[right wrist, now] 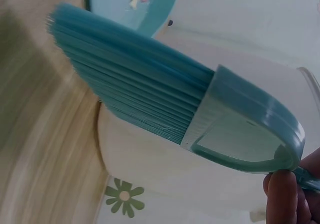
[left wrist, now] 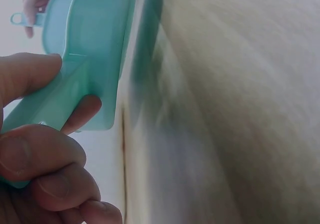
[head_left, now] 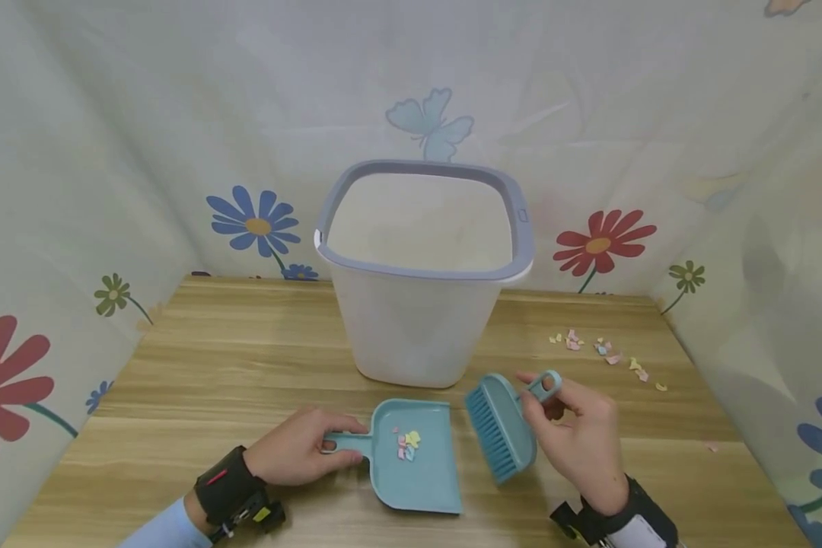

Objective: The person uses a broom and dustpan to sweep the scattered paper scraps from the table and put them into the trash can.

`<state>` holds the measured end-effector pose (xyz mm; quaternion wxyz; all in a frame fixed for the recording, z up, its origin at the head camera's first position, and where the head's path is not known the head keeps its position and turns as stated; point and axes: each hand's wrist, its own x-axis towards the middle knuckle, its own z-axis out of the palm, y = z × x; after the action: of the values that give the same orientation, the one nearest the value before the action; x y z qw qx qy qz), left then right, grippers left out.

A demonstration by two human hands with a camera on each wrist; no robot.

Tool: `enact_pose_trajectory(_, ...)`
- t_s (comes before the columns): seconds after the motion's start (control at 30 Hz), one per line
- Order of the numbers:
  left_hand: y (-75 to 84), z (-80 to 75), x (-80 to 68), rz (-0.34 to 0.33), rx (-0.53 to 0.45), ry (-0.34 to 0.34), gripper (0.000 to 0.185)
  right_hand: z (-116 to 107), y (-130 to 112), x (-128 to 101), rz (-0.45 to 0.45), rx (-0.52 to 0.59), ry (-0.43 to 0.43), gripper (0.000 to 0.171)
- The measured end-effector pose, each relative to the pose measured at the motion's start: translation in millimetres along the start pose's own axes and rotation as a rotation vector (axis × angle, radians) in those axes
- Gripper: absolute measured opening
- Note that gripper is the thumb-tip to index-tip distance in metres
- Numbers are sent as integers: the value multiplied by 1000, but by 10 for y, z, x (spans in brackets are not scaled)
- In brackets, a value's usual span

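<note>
My left hand [head_left: 301,449] grips the short handle of a teal dustpan [head_left: 421,483], its open edge facing right; in the left wrist view thumb and fingers wrap the handle. Several paper scraps [head_left: 407,444], pink, yellow and blue, lie in the pan. In my right hand [head_left: 582,438] is a teal hand brush [head_left: 503,426], pinched by its looped handle. The brush is just right of the pan's edge, bristles pointing left and down. From the right wrist view, the bristles [right wrist: 130,68] show in front of the pan, with the fingers at the handle's base.
A white bin [head_left: 411,327] with a grey-blue rim stands behind the dustpan on the wooden table [head_left: 246,358]. More scraps [head_left: 606,350] are scattered at the table's right rear, with one [head_left: 711,447] nearer the right edge. Flower-printed curtains [head_left: 151,114] enclose the back and sides.
</note>
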<state>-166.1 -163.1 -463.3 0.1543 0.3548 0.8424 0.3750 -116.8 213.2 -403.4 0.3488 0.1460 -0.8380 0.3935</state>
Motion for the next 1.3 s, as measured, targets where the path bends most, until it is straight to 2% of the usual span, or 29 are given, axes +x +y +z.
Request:
enact_pose_trajectory(0.23, 70, -27, -67, 6, -30, 9, 38, -55, 177, -92, 69, -12, 5, 26)
enact_pose_trajectory(0.53, 260, -172, -170, 93, -30, 82, 38, -147, 319, -177, 297, 41, -34, 18)
enact_pose_trajectory(0.77, 449, -439, -280, 160, -50, 112, 32, -188, 451, -236, 382, 57, -36, 11)
enact_pose_trajectory(0.93, 621, -673, -363, 224, -26, 167, 32, -214, 535, -263, 452, 44, -42, 8)
enact_pose_trajectory(1.1, 829, -884, -417, 281, -18, 211, 33, -226, 591, -284, 468, 62, -40, 9)
enact_pose_trajectory(1.3, 1042, -1106, -390, 358, 27, 262, 38, -220, 607, -286, 469, 45, -45, 9)
